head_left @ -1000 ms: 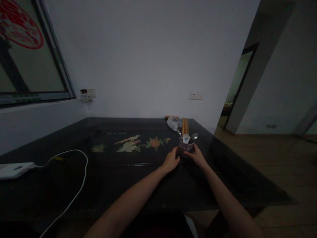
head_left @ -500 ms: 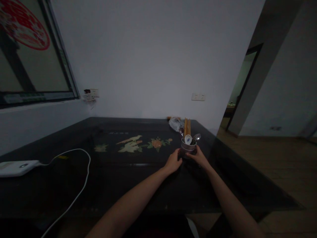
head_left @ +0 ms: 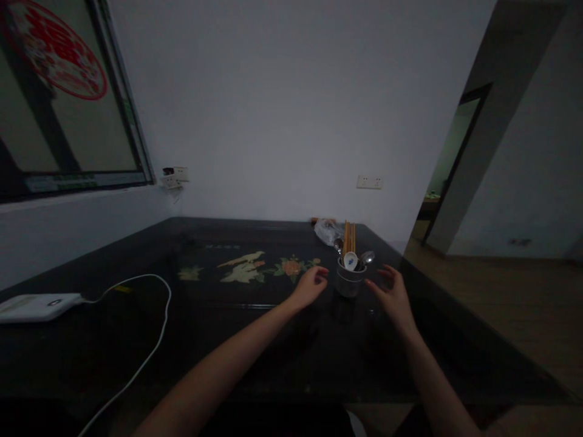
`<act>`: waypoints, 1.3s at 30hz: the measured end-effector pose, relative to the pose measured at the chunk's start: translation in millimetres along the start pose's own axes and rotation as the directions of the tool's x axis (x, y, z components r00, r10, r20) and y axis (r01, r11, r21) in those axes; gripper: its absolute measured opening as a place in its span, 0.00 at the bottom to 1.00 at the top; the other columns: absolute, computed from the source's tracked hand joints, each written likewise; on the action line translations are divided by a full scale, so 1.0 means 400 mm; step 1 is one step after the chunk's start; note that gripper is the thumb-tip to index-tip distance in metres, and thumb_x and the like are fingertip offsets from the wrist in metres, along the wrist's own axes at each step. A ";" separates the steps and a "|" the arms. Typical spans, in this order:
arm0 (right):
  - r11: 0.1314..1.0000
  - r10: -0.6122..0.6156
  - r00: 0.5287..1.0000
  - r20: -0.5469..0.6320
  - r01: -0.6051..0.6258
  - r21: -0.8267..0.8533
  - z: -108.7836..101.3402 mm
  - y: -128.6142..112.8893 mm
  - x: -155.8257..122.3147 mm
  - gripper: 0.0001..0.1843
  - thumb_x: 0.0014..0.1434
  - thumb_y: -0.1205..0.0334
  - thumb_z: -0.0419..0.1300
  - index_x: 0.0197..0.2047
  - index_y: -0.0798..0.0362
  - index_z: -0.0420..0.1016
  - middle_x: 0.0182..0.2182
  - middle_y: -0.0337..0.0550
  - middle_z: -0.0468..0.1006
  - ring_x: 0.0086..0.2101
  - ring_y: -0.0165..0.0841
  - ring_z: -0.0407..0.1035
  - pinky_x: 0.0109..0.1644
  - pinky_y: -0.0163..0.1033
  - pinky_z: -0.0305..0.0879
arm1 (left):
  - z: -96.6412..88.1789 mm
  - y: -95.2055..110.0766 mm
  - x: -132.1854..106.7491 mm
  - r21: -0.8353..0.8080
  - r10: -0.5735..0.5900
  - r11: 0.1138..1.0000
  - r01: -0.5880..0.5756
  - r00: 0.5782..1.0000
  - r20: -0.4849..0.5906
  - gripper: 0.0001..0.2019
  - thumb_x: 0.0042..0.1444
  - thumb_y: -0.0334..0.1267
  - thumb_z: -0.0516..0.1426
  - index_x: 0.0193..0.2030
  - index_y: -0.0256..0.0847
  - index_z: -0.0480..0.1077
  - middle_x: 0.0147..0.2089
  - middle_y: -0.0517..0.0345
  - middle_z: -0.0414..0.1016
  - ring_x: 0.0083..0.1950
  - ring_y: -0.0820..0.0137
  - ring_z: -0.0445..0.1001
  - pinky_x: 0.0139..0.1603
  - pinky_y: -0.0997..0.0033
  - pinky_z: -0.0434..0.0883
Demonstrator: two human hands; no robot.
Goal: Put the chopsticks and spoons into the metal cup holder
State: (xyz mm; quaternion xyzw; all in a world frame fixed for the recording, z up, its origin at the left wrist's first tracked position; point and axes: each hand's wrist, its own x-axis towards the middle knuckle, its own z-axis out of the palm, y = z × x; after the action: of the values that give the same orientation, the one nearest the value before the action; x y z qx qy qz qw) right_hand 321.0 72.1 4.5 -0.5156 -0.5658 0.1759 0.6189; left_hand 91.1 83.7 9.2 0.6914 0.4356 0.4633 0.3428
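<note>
A small round utensil cup (head_left: 349,284) stands upright on the dark table (head_left: 237,340), holding wooden chopsticks (head_left: 348,237), a white ceramic spoon (head_left: 350,261) and metal spoons (head_left: 367,257). My left hand (head_left: 310,286) hovers just left of the cup, fingers apart, not touching it. My right hand (head_left: 394,295) hovers just right of the cup, fingers spread, holding nothing.
A painted bird-and-flower panel (head_left: 248,269) decorates the tabletop. A white device (head_left: 34,306) with a white cable (head_left: 150,340) lies at the left. A crumpled plastic bag (head_left: 327,230) sits behind the cup. The table's right edge borders a wooden floor (head_left: 505,303).
Both hands have let go of the cup and drawn apart to either side. The cup stays standing on the table.
</note>
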 end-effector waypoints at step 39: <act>0.814 -0.277 0.451 0.849 0.580 -0.042 0.237 -0.127 -0.196 0.07 0.57 0.67 0.52 0.28 0.54 0.69 0.26 0.40 0.70 0.29 0.30 0.65 0.34 0.32 0.56 | -0.209 -0.015 -0.234 0.635 0.066 0.643 -0.428 0.857 0.511 0.11 0.59 0.38 0.50 0.29 0.40 0.70 0.23 0.62 0.70 0.24 0.75 0.67 0.25 0.78 0.54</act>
State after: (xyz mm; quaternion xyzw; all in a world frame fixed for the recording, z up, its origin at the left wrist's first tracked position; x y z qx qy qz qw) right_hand 195.4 30.2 -9.9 -0.3076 -0.9169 0.1303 0.2183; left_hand -7.1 5.9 -0.1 0.9099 0.3916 0.1238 0.0590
